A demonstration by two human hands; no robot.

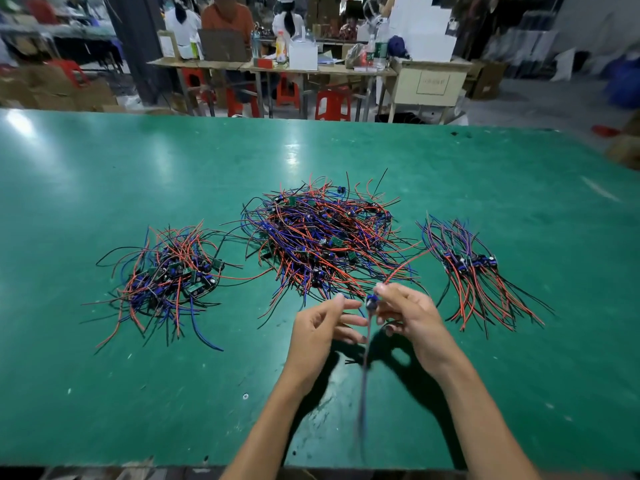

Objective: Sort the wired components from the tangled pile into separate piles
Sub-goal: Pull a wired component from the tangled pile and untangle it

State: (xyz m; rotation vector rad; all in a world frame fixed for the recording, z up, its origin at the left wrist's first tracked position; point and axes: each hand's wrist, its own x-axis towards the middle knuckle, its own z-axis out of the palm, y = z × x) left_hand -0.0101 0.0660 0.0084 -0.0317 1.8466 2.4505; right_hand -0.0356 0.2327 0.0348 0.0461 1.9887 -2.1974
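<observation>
A big tangled pile (322, 237) of red, blue and black wired components lies in the middle of the green table (138, 168). A smaller pile (169, 275) with green boards sits to its left. A neat bundle (474, 268) lies to its right. My right hand (407, 315) pinches a small blue wired component (371, 302) lifted above the table; its red wire runs up toward the big pile and a blurred dark wire hangs down. My left hand (320, 327) hovers just left of the component with fingers relaxed and spread, holding nothing.
The table's near edge (138, 467) runs along the bottom. Beyond its far edge stand another workbench (270, 65) with bottles and boxes, red stools (332, 103) and seated people.
</observation>
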